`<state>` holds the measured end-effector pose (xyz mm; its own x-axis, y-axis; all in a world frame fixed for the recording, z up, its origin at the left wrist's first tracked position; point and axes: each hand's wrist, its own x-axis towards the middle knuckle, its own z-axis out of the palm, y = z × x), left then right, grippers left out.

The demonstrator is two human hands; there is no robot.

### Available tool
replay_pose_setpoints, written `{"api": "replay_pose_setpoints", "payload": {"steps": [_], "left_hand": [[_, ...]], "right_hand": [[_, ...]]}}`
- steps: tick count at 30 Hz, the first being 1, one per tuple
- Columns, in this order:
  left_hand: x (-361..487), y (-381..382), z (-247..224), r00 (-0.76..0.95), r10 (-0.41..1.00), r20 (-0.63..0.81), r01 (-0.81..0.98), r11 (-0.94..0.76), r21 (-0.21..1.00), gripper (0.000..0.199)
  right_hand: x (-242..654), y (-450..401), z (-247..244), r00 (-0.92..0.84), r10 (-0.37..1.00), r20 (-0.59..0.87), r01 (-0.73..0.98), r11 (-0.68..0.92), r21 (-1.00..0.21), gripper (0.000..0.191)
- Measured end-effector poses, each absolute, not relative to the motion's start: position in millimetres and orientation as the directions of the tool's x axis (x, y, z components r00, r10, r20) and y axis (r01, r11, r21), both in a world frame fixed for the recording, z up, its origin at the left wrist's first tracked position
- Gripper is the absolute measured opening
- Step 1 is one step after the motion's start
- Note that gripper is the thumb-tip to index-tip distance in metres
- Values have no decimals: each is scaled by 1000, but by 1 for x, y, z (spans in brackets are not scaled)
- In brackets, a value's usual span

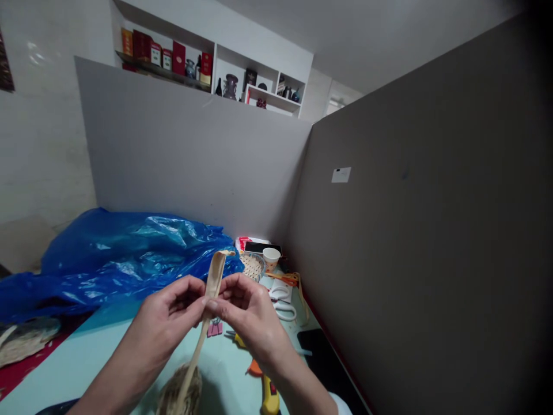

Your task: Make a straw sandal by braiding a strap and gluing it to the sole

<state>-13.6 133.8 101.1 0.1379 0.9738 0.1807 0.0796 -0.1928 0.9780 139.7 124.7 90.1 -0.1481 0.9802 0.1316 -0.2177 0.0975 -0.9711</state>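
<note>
A pale, flat, husk-like strip [216, 272] stands upright between my hands, its tip bent over to the right. My left hand [170, 311] pinches it from the left with thumb and fingertips. From the right, my right hand [246, 308] grips the same spot, the two thumbs nearly touching. Below the pinch the strip narrows and runs down to a brown fibrous bundle [181, 389] at the bottom edge. Whether the strip is joined to the bundle I cannot tell.
A crumpled blue plastic bag [142, 245] covers the table's far left. To the right are a woven basket [253, 266], a paper cup [271, 259], white-handled scissors [283, 311], a pink binder clip [215, 328] and a yellow-handled tool [270, 395]. Grey partitions [194, 150] enclose the table.
</note>
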Motion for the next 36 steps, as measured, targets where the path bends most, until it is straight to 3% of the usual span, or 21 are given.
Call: {"api": "replay_pose_setpoints", "payload": {"steps": [8,16,20,26,36], "left_hand": [[-19,137,95,173,962,210,73,-225,972,22],[-19,140,86,211,941,265,54,-282,958,17],[-22,140,89,248,939,239,79,-266,961,19],[-28,137,98,344,935,92,78,-126,989,18],[-34,135,106,432,900,66,-7,-69,998,18]], "right_hand": [[139,123,91,-129,983,133,-153,113,-982,51],[139,124,87,-126,981,146,-200,119,-972,50],[141,126,81,-185,973,137,-251,88,-964,49],[141,123,84,-215,969,122,-324,47,-945,45],[147,118,87,-289,949,122,-361,9,-932,45]]}}
